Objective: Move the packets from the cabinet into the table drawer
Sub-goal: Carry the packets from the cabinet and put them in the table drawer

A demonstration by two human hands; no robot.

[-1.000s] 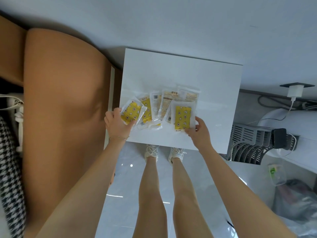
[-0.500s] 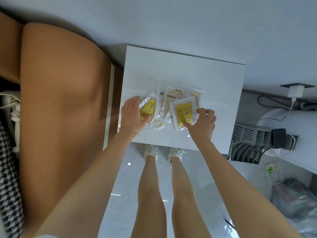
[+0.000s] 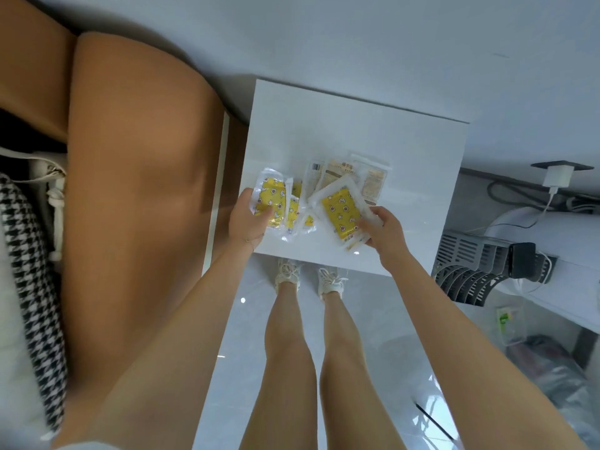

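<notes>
Several clear packets with yellow printed contents lie bunched on the white table top. My left hand grips the leftmost yellow packet by its near edge, thumb on top. My right hand pinches the large yellow packet at its right corner, and that packet sits tilted. Behind them lie beige and white packets, partly covered. No drawer or cabinet shows in this view.
A tan sofa stands just left of the table, with a houndstooth cloth on it. A grey slotted rack and a charger with cable are to the right. My legs and white shoes stand at the table's near edge.
Both hands first pushed the spread packets together into a bunch. Now each hand has closed on a yellow packet, and the right one has tilted.
</notes>
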